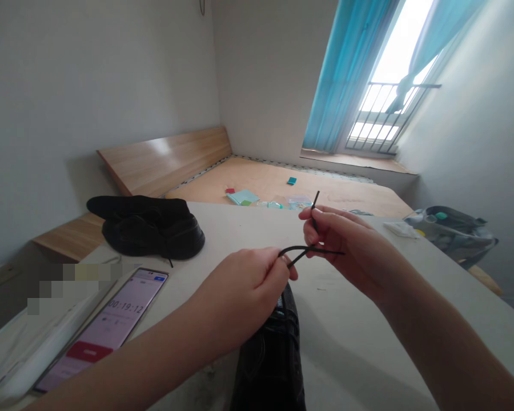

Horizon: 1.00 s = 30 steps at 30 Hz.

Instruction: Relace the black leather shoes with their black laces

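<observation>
A black lace-up shoe (270,365) stands on the white table below my hands, its upper part partly hidden by my left forearm and hand. My left hand (257,279) pinches a black shoelace (297,249) above the shoe, where the lace bends in a loop. To its right, my right hand (346,240) grips a stretch of lace between thumb and fingers, one end sticking up past the fingertips. Another lace end crosses in front of the right palm. At the left a second black shoe (152,228) lies on the table, a short lace end beside it.
A phone showing a running timer (111,325) lies at the left, beside a white object (47,342). Past the table (223,222) is a bed (257,171) with small items and a wooden headboard (167,157). A grey bag (458,231) stands at the right.
</observation>
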{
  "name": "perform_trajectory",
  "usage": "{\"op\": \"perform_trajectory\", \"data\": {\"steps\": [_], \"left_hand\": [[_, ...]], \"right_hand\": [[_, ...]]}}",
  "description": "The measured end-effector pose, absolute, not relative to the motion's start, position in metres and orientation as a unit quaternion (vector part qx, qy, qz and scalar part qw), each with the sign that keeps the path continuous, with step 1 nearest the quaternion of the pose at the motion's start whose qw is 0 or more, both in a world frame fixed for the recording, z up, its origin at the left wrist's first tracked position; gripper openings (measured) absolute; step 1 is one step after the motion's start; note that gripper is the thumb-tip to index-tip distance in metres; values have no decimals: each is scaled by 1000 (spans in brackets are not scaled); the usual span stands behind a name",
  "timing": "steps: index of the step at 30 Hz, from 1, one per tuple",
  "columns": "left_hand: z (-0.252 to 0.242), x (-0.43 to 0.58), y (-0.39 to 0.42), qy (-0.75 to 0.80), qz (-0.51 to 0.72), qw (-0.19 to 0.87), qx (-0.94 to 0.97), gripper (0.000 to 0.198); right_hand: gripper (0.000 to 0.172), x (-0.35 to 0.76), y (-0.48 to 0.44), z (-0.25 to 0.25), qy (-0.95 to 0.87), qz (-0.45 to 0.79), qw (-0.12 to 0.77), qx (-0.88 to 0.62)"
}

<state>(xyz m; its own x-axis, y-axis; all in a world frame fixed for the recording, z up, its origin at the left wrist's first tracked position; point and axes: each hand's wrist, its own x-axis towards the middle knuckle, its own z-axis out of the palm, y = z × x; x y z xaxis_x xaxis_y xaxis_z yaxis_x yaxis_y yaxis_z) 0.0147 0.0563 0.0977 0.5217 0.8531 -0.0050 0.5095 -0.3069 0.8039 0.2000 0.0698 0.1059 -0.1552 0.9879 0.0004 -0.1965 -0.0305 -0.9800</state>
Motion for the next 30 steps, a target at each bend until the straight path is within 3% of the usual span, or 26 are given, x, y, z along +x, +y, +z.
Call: {"op": "perform_trajectory", "data": {"steps": [2,6,9,12,14,17,23,26,30], "left_hand": [[95,14,60,434,231,408,769,34],[92,14,69,393,223,604,657,36],[94,14,72,376,215,663,610,36],[99,10,72,350,211,695,591,34],[104,4,72,320,193,684,626,34],[112,-7,72,312,158,600,719,32],[123,-19,71,345,122,451,814,38],[125,-20,70,333,120,423,834,39],[126,-20,69,319,116,394,854,39]], "right_hand": [[17,205,70,109,-492,596,489,-405],[17,208,54,124,-537,634,445,-335],[16,203,31,133,-615,645,340,-299],[19,199,12,135,-741,528,205,-362],[28,199,9,134,-795,463,126,-372],[30,204,19,134,-807,473,72,-346],[15,214,51,123,-719,558,125,-396],[11,211,58,112,-736,523,70,-424],[19,207,58,107,-763,509,18,-398]]}}
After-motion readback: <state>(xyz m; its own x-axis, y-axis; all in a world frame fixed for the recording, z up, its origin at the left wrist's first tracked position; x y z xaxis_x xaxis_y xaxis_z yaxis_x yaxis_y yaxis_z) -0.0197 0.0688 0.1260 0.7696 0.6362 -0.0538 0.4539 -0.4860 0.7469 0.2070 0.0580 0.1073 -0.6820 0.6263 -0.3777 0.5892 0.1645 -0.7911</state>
